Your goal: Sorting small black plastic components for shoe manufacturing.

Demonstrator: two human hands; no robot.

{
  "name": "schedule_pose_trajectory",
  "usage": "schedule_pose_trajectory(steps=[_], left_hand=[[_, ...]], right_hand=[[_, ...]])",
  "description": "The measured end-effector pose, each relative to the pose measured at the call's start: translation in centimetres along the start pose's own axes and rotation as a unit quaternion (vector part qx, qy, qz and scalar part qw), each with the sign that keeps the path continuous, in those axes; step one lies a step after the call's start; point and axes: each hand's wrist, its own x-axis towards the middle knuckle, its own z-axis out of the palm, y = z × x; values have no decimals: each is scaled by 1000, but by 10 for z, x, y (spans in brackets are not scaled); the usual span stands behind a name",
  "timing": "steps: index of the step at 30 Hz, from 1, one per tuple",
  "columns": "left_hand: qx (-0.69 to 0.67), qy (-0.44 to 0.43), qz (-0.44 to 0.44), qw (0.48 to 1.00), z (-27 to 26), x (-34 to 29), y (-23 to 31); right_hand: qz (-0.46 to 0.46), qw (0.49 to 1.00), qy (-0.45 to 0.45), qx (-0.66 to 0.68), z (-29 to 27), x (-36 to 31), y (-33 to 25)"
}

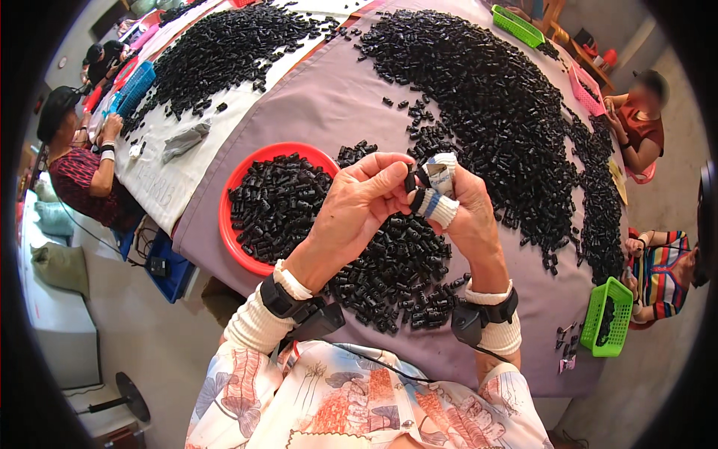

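- Both hands meet above the near edge of the counter (351,97), closest to the camera, with one small black plastic piece (410,182) pinched between them.
- Left hand (359,209): thumb and forefinger are clenched on the piece from the left; the remaining fingers curl below.
- Right hand (460,213): its grip closes on the same piece from the right, with two fingertips wrapped in white tape (441,208), one band showing a blue mark.
- That piece is short and cylindrical; its long axis looks roughly upright, tilted slightly, though the fingers hide most of it.
- Each wrist carries a black strap with a small device over a cream knitted cuff.
- Directly under the hands lies a loose heap of black pieces (396,277), too many to count.
- Left of the hands sits one round red tray (228,224), filled with more of the same pieces.
- Far and right, a much larger spread of black pieces (486,97) covers the mauve cloth; another mass lies far left on white cloth.
- One green basket (607,318) stands at the near right edge; a second green basket (517,25) sits far right.
- Four other people sit around the counter, two at left, two at right.
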Motion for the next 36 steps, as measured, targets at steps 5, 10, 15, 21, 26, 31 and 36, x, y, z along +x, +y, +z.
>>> schedule_pose_trajectory(steps=[5,10,15,21,26,31,36], left_hand=[[1,8,-8,1000,4,-4,3],[-45,4,-19,999,2,-4,3],[-36,18,-26,999,8,-6,7],[-18,23,-26,999,7,-5,3],[-9,33,-28,999,10,-6,2],[10,37,-21,999,10,-7,1],[16,43,-26,999,10,-7,2]], right_hand=[[4,1000,-28,6,1,1,-7],[36,997,-66,-33,-2,5,-9],[12,995,-77,-55,-6,8,-4],[4,988,-101,-118,-7,10,-6],[4,989,-105,-104,-7,9,-6],[-5,986,-109,-126,-8,9,-5],[4,986,-119,-120,-8,8,-5]])
